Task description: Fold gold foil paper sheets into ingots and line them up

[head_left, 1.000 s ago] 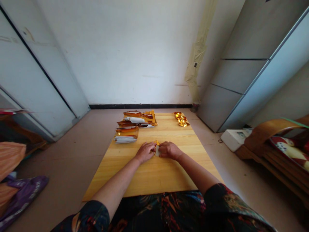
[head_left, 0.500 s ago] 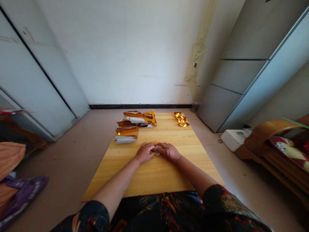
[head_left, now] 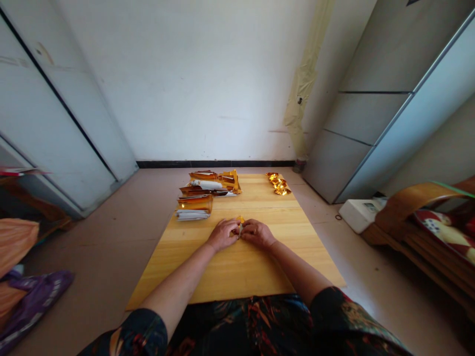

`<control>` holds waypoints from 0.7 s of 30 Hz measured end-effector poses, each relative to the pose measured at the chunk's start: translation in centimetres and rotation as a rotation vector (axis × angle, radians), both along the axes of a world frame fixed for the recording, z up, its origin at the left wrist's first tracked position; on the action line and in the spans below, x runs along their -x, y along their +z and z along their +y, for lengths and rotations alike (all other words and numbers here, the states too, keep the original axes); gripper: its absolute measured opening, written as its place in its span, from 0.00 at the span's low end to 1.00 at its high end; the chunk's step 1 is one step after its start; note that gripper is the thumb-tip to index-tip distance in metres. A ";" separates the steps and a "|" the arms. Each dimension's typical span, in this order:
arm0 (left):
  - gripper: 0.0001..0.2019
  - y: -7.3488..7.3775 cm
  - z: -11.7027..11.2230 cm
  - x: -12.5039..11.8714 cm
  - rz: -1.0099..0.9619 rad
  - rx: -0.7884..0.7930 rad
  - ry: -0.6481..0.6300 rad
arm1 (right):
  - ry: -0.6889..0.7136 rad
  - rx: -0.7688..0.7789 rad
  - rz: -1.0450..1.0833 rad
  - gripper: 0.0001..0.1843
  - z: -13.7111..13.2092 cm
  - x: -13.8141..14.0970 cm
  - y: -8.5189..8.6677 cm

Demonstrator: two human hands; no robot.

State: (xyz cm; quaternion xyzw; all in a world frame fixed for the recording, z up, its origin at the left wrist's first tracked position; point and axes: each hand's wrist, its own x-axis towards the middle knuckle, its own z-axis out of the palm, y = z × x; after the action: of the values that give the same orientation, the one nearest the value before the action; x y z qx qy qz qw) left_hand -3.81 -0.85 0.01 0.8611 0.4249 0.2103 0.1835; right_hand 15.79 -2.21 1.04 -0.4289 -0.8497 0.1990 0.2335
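The left hand [head_left: 222, 235] and the right hand [head_left: 259, 235] are resting together near the middle of the tabletop [head_left: 237, 272], their fingertips pinching a small folded piece of gold-and-white paper [head_left: 240, 226] between them. The fingers are hiding most of it, leaving only a narrow pale strip and a gold tip showing. Ahead of the left hand, stacks of gold-and-white paper [head_left: 195, 207] are sitting in loose, overlapping piles near the tabletop's left edge. Farther ahead of the right hand, a small heap of folded gold pieces [head_left: 278, 184] is lying close to the far edge. The main risk appears to be at the pinch: the piece is small and looks slippery, so a slackening grip could let it slide or spring open, while uneven pressure could crease it crookedly. The loose stacks also look vulnerable, since a careless reach could slide sheets off onto the floor [head_left: 111, 222], and a knock could scatter the gold heap.
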 end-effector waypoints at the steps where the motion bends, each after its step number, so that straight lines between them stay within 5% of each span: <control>1: 0.02 0.0 0.0 0.0 -0.003 -0.003 0.001 | -0.030 0.024 -0.023 0.07 -0.1 0.2 0.3; 9: 0.03 0.0 0.0 0.1 -0.010 -0.030 -0.004 | -0.270 0.180 -0.243 0.08 -0.3 1.9 2.3; 21: 0.04 0.0 0.0 0.0 -0.020 0.012 0.006 | -0.342 0.194 -0.332 0.11 -0.2 2.4 2.6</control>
State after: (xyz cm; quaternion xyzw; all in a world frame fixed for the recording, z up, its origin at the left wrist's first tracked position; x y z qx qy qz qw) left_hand -3.81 -0.81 -0.04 0.8566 0.4269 0.2169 0.1923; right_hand 13.38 -2.40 3.61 -0.6135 -0.7684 0.1641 0.0787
